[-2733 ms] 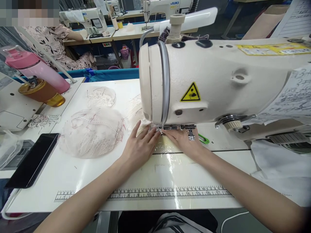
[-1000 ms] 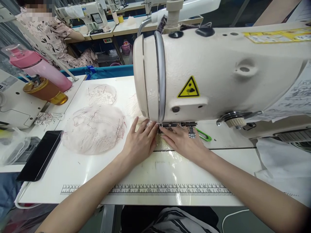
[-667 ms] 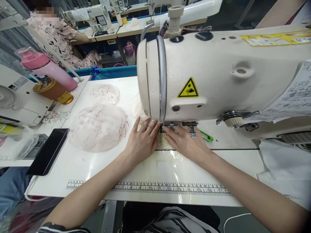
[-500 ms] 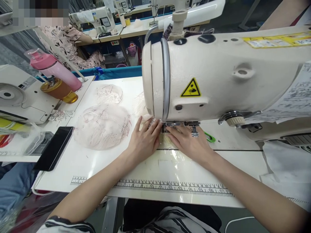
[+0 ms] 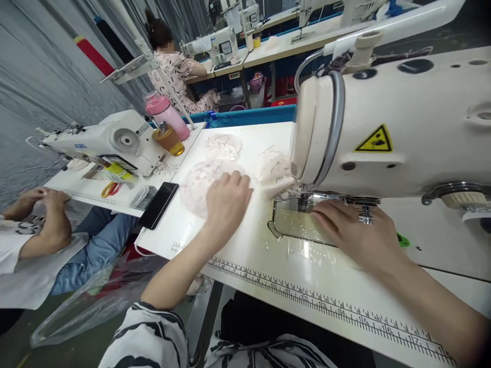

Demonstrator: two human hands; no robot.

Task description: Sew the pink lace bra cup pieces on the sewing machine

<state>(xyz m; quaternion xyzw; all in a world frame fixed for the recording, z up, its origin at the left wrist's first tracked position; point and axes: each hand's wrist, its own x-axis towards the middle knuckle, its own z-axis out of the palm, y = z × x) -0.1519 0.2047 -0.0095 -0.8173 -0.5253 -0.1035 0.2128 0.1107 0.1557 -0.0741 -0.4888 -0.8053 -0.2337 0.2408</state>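
Note:
My left hand (image 5: 229,198) is over a pile of sheer pale-pink fabric pieces (image 5: 194,189) on the white sewing table. Its fingers are curled down and closed, and whatever lies beneath them is hidden. My right hand (image 5: 356,232) rests flat beside the presser foot (image 5: 307,200) of the sewing machine (image 5: 368,128), thumb and fingers stretched out to the left. The machine head covers part of those fingers. Another pale fabric piece (image 5: 274,171) with loose threads lies behind and left of the needle area. A smaller piece (image 5: 224,146) sits at the back.
A black phone (image 5: 158,205) lies at the table's left edge. Past it are a pink bottle (image 5: 169,115), an amber cup (image 5: 169,139) and a second sewing machine (image 5: 111,140). A printed ruler (image 5: 307,301) runs along the front edge. Another person's hands (image 5: 46,197) are at far left.
My left hand has left the presser foot and moved left onto the fabric pile, its fingers curling. My right hand stays by the foot. The view has turned left.

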